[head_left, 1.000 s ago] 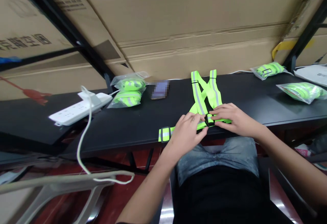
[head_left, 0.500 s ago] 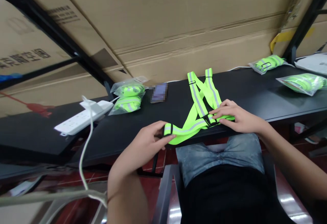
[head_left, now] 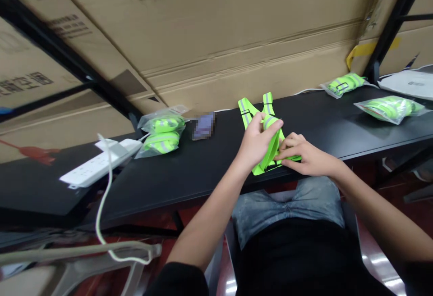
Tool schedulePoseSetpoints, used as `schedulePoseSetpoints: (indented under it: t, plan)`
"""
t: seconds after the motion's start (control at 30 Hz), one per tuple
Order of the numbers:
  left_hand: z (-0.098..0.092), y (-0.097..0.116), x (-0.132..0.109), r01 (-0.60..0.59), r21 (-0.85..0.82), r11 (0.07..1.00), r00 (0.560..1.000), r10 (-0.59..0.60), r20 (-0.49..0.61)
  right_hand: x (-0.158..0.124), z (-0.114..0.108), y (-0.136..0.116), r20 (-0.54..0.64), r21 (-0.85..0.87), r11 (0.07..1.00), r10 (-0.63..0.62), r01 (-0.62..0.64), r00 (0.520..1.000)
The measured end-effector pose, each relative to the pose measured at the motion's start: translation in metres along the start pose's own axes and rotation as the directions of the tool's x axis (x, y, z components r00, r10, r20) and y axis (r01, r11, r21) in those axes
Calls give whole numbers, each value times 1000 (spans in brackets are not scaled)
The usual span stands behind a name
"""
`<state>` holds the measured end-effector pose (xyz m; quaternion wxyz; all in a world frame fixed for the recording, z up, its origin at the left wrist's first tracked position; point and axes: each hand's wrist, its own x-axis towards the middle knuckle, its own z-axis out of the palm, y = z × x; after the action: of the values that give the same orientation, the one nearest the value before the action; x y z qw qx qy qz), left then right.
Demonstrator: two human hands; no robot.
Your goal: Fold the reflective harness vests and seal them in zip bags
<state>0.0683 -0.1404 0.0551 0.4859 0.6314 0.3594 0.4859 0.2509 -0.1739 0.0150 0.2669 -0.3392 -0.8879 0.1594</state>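
Note:
A neon green reflective strap vest (head_left: 267, 111) with grey stripes lies on the black table (head_left: 203, 165) near its front edge. My left hand (head_left: 257, 143) is closed on one strap of the vest, folded over and lifted above the rest. My right hand (head_left: 302, 156) presses its fingers on the lower part of the vest at the black buckle, close against the left hand.
Bagged green vests lie at the left (head_left: 163, 130) and at the far right (head_left: 389, 107), with another (head_left: 344, 83) behind. A white power strip (head_left: 98, 166) with a trailing cable sits at the left. Cardboard boxes (head_left: 237, 39) and black rack posts stand behind the table.
My left hand took the loose strap end from the left of the table edge and carried it right and up, folding it over the vest beside my right hand, which stayed put.

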Motion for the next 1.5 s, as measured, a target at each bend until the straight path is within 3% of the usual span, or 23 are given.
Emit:
schedulePoseSetpoints:
  t: [0.1, 0.2, 0.33, 0.53, 0.63, 0.73, 0.83, 0.9, 0.97, 1.13, 1.27, 1.33, 1.4, 1.5]
  plan:
    - [21, -11, 4, -22, 88, 996, 999, 18, 41, -1, 1, -3, -32, -8, 1000, -15, 15, 999]
    - [29, -16, 6, -47, 177, 983, 995, 30, 100, -2, -1, -11, -62, -51, 998, -50, 47, 997]
    - [26, -17, 14, -15, 226, 974, 973, -37, 226, -6, -6, -22, -73, -166, 985, -49, 36, 996]
    - [11, -16, 15, -114, 330, 937, 893, -48, 447, -19, -4, -21, -26, -238, 968, -82, 73, 996]
    - [6, -16, 11, -261, 447, 855, 855, -10, 519, -23, 2, -13, -40, -222, 974, -58, 48, 998]
    - [3, -18, 4, -423, 616, 664, 827, 5, 562, -26, 5, -5, -96, -147, 987, -77, 62, 992]
    - [4, -22, -3, -500, 733, 461, 822, -13, 569, -31, 7, -2, -244, -53, 990, -140, 131, 960]
    - [6, -23, -7, -533, 753, 386, 813, -13, 582, -33, 7, -2, -403, -6, 990, -131, 141, 906]
    - [9, -23, -9, -546, 765, 341, 813, -6, 582, -34, 6, -4, -488, 19, 996, -71, 92, 870]
    - [9, -23, -7, -512, 800, 314, 843, 6, 538, -25, 2, -3, -285, -9, 1000, 13, -16, 958]
    - [-11, -26, -9, -496, 708, 503, 852, 125, 508, -24, 2, 5, -185, -42, 999, 8, -16, 983]
    - [-26, -27, -19, -498, 690, 525, 855, 160, 494, -25, 1, 9, -157, -64, 998, 5, -16, 988]
    - [-40, -26, -34, -481, 761, 436, 874, 168, 456, -23, -2, 11, -127, -76, 997, 15, -25, 992]
    - [-52, -25, -57, -296, 921, 252, 950, 181, 256, -15, -11, 13, -48, -111, 994, 9, -14, 999]
